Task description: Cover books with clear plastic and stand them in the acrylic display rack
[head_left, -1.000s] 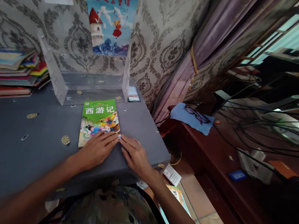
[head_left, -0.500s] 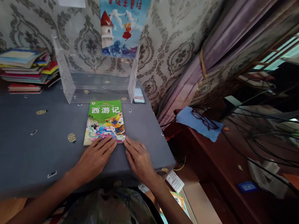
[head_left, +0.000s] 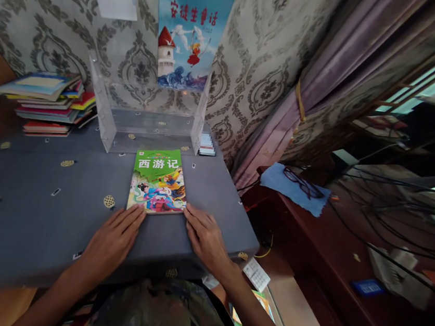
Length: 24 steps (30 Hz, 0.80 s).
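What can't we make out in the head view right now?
All head view.
- Item beside the clear stand: pixelated, unreadable.
- Book stack: titles too small.
- Green book: fingertips of left hand and right hand reach its near edge; contact unclear.
- Wooden desk: blurred, cables cover it.

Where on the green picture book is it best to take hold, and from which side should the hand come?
Probably its near short edge, coming from the person's side. The green picture book lies flat, cover up, on the grey table, so only thin edges offer a grip, and the left hand and right hand lie open by the near corners.
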Tool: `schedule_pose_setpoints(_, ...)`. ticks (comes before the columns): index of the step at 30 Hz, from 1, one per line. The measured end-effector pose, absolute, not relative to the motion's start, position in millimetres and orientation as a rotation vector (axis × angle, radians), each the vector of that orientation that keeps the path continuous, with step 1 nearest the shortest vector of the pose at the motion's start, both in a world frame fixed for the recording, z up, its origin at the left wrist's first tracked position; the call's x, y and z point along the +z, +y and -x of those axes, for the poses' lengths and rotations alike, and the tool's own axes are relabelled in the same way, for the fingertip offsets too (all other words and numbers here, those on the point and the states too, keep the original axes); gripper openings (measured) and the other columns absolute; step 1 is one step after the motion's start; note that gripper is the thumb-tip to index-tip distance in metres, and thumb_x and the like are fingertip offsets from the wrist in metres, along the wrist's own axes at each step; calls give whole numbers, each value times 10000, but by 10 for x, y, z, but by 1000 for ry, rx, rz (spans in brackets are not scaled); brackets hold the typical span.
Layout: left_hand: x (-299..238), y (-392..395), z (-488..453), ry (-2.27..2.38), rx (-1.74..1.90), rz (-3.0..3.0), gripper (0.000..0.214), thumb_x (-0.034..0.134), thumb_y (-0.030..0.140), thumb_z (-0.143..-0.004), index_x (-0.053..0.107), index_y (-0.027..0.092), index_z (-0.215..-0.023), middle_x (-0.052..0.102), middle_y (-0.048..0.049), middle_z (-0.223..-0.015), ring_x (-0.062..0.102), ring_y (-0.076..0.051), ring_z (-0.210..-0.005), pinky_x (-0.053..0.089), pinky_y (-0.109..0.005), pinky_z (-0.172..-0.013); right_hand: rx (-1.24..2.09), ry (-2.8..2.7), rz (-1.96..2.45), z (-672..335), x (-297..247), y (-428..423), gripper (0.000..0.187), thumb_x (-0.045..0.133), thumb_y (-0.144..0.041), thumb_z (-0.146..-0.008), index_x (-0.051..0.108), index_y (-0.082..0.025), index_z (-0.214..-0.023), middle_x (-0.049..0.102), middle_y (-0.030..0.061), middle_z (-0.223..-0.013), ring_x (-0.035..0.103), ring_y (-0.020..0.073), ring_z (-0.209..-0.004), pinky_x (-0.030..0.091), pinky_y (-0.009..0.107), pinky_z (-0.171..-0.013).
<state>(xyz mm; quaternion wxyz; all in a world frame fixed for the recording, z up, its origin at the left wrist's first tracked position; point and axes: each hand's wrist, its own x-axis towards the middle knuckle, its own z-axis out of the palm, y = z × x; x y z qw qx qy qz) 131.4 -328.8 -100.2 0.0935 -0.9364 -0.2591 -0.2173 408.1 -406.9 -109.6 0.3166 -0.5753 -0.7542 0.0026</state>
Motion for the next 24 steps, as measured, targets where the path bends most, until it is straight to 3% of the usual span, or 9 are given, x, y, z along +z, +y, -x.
schedule_pose_setpoints(8,-1031,-3294,-1208,-890,-756,2792,585,376,196,-1016,273,249,-1589,618,-75,-1421,603,-215,-1285,480,-409,-1089,56,-2004,1510,-4116,-1062,-4067,415,438,-208,-1012,579,-202,-1402,620,130,-1405,597,244,-1291,524,461,-1065)
schedule_pose_setpoints(18,-1094,-3002,-1218,-1031,-753,2846,452,395,372,-1034,523,210,-1436,594,-99,-1445,583,-233,-1306,480,-433,-1102,164,-2055,1502,-4177,-977,-3811,415,472,-301,-1025,549,-201,-1421,587,126,-1445,572,237,-1322,502,443,-1100)
schedule_pose_setpoints(24,-1056,-2488,-1324,-1231,-744,2989,504,368,445,-1018,584,163,-1376,581,-119,-1456,559,-245,-1336,454,-427,-1130,197,-2079,1525,-4184,-844,-3323,385,471,-340,-1030,594,-185,-1360,607,135,-1418,571,245,-1326,483,423,-1104)
